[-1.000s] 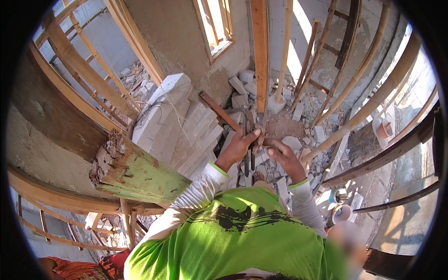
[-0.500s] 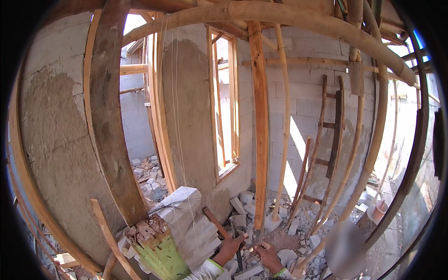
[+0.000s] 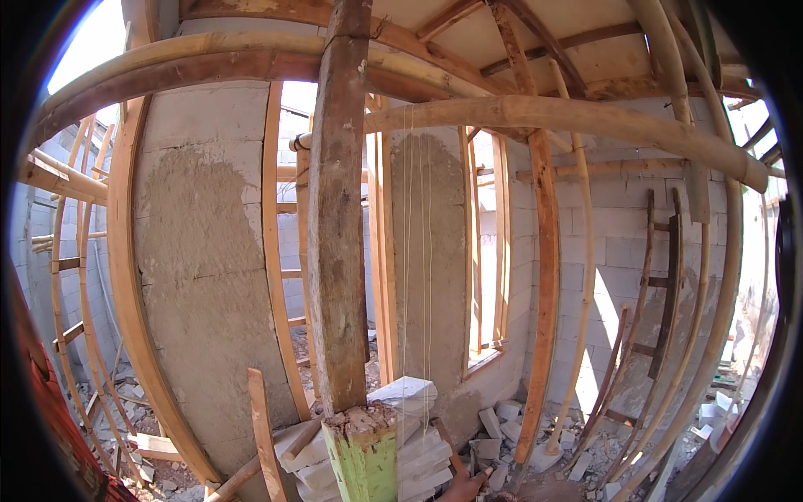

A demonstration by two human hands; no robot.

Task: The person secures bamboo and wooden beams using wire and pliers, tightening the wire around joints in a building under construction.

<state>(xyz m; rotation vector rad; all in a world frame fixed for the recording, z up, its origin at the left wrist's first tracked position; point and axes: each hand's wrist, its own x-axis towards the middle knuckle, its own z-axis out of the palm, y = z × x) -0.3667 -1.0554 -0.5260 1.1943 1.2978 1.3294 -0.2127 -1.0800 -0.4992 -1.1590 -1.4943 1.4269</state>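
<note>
At the bottom edge my left hand [image 3: 465,486] is partly cut off, its fingers curled beside a hammer. The hammer's wooden handle [image 3: 449,443] slants up and left from the hand; its head is out of view. My right hand does not show. Left of my hand stands a green-painted post stump [image 3: 368,456] with a broken, crumbly top. Pale blocks [image 3: 422,460] are stacked behind it, with a white block [image 3: 406,391] on top.
A dark upright timber [image 3: 339,251] rises behind the stump, and bamboo poles [image 3: 569,110] cross overhead. White strings [image 3: 408,251] hang before a plastered wall [image 3: 205,268]. Rubble [image 3: 493,427] lies by an orange timber post [image 3: 542,293]. A wooden ladder [image 3: 657,293] leans at right.
The view has swung up and left, so the scene sits farther right and lower. My right hand has left the picture, and less of my left hand shows.
</note>
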